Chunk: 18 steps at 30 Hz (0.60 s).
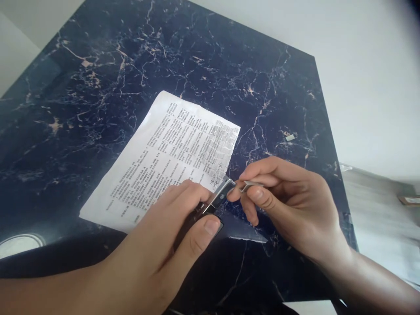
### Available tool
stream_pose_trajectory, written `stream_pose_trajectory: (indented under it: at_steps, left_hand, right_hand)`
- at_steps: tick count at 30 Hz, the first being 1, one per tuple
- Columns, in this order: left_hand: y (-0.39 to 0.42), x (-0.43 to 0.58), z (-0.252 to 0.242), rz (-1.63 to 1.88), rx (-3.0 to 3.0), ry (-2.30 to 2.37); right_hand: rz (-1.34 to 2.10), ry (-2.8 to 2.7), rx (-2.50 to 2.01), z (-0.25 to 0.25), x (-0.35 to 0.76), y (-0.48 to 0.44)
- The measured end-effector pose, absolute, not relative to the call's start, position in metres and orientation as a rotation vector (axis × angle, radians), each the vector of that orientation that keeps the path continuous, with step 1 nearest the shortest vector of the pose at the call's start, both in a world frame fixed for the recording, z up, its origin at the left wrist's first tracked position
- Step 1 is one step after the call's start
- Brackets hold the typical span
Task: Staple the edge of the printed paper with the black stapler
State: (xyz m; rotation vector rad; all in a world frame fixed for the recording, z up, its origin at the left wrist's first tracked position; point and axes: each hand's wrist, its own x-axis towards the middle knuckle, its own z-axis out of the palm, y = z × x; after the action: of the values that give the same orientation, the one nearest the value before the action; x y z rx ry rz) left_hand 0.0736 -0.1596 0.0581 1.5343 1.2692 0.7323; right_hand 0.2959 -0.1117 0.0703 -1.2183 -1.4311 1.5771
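Observation:
My left hand [164, 236] is closed round a small black and silver stapler [219, 197], thumb pressed on its dark body, fingers resting on the lower right corner of a printed white paper sheet [164, 157]. My right hand [288, 197] pinches a thin silver strip of staples [251, 184] between thumb and forefinger, its tip right at the stapler's metal front end. Both hands hover over the near right part of a dark marble table [98, 87].
A small pale scrap [290, 137] lies on the table near its right edge. A round pale object [19, 244] shows at the lower left. Beyond the table's right side is light floor with a brown box [410, 200].

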Motion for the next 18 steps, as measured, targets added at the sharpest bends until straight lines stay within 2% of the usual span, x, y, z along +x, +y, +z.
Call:
stream_pose_trajectory:
  at_steps: [10,18]
  left_hand:
    - [-0.1616,0.0745,0.0563,0.715,1.549,1.261]
    - [-0.1637,0.0774,0.0589,0.729,1.565,1.279]
  right_hand:
    - [1.703,-1.392,-1.162,0.0694,0.2962,-0.1120]
    - [1.643,-1.419,-1.206,0.0706,0.2963,-0.1132]
